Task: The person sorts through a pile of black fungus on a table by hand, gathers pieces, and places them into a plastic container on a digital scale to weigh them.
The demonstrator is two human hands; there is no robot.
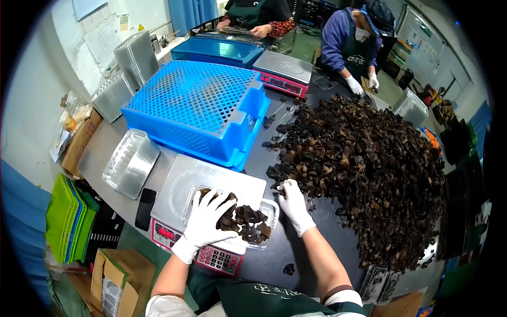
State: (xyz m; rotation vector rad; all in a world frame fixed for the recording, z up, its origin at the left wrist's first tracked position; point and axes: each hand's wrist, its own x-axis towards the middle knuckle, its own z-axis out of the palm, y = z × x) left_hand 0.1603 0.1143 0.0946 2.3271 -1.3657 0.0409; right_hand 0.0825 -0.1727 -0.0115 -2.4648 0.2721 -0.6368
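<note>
My left hand (205,221), in a white glove, lies with fingers spread over the left part of a clear plastic tray (275,212). Dark brown wood ear mushrooms (249,222) fill the tray, some of them under my palm and fingers. Beneath the tray is a red and silver digital scale (174,182) with a lit display. Just right of the tray, my right hand (296,207), also gloved, has its fingers curled together low over the table. A dark mushroom piece shows at its fingertips. A large heap of wood ear mushrooms (364,169) spreads beyond it.
An upturned blue crate (195,100) stands behind the scale. Clear trays (131,164) are stacked at left beside a black phone (145,210). A second scale (282,71) sits farther back. Two people (351,42) (256,16) work across the table.
</note>
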